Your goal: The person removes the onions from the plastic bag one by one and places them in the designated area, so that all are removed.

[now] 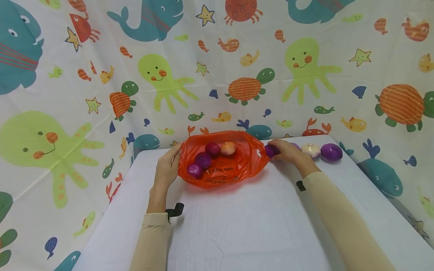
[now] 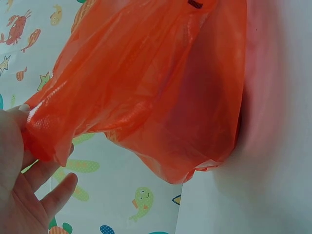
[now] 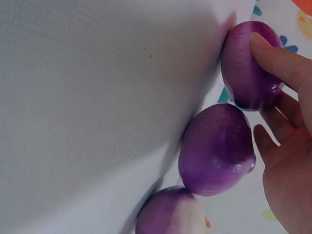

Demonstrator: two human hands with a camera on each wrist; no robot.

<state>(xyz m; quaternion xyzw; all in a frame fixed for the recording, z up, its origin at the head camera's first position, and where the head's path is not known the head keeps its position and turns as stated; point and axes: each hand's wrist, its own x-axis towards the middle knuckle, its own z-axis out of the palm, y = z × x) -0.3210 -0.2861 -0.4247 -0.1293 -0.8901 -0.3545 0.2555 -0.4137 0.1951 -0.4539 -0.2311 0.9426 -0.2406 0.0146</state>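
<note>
Head: left hand (image 1: pixel 168 165) pinches the rim of the orange bag (image 1: pixel 222 160) on the table (image 1: pixel 237 218); right hand (image 1: pixel 288 150) curls round a purple onion (image 1: pixel 271 150) beside the bag's mouth.
Left wrist: bag film (image 2: pixel 161 92) looks thin, floppy; hold by the rim.
Right wrist: onion (image 3: pixel 251 66) looks firm, smooth, likely slippery; wrap round its middle.

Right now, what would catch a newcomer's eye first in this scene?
A bright orange plastic bag lies open mid-table with purple onions inside, its left edge pinched by the left hand. The right hand grips a purple onion at the bag's right edge. Behind hangs a sea-creature patterned cloth.
</note>
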